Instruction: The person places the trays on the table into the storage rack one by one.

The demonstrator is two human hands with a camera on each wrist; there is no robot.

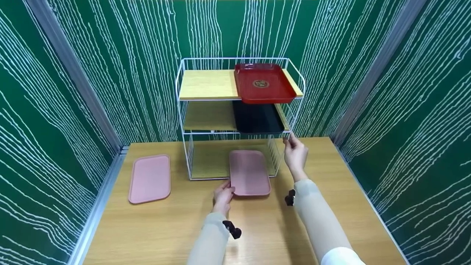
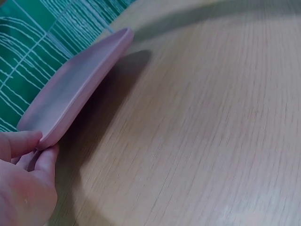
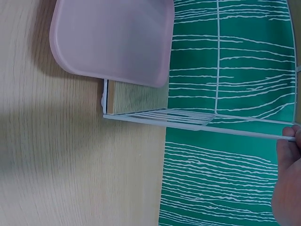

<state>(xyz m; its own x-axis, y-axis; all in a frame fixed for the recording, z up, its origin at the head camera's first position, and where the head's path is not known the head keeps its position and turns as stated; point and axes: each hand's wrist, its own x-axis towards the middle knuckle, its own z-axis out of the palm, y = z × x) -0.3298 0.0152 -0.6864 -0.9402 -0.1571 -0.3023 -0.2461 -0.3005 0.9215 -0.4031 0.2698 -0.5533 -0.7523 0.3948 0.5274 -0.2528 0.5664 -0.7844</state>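
Note:
My left hand (image 1: pixel 223 195) pinches the near left edge of a pink tray (image 1: pixel 250 173), thumb on top and fingers beneath. In the left wrist view this tray (image 2: pixel 75 87) slants above the tabletop, casting a shadow. Its far part reaches over the bottom shelf of a white wire rack (image 1: pixel 187 158), while its near end sticks out in front. With thumb and fingers my right hand (image 1: pixel 295 154) grips the rack's right front post, just below the middle shelf; the right wrist view shows those fingers (image 3: pixel 287 150) on the white wire.
A second pink tray (image 1: pixel 150 179) lies on the table left of the rack. On the top shelf a red tray (image 1: pixel 265 86) overhangs the front edge, and a black tray (image 1: pixel 257 117) sits on the middle shelf. Green, white-lined walls (image 1: pixel 147 73) enclose the wooden table (image 1: pixel 154 228).

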